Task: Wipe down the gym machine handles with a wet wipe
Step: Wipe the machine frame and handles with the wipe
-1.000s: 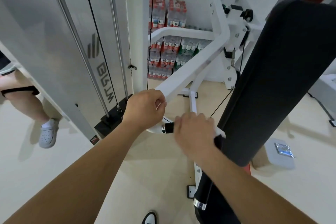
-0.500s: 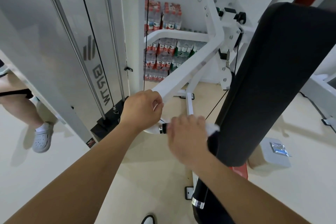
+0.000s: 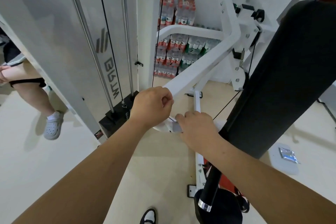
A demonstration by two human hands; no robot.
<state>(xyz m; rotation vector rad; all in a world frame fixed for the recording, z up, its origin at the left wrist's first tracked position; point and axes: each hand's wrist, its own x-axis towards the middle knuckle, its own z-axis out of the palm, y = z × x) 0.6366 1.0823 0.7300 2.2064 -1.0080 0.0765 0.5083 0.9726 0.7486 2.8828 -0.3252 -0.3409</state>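
Our L hand (image 3: 151, 106) clamps white lever arm (image 3: 196, 71); our R hand (image 3: 197, 129) fingers curl limp wet wipe (image 3: 176, 127) round stiff handle.

Left hand (image 3: 151, 106) clenched, right hand (image 3: 197, 129) apparently gripping

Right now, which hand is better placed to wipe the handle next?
Right. The right hand holds the wipe at the curved end of the white bar; the left hand grips the bar higher up, steadying it.

Two hands (image 3: 151, 107) (image 3: 197, 130), one wipe (image 3: 176, 127), one foil packet (image 3: 288, 155) (bottle packs (image 3: 174, 42): uncountable).
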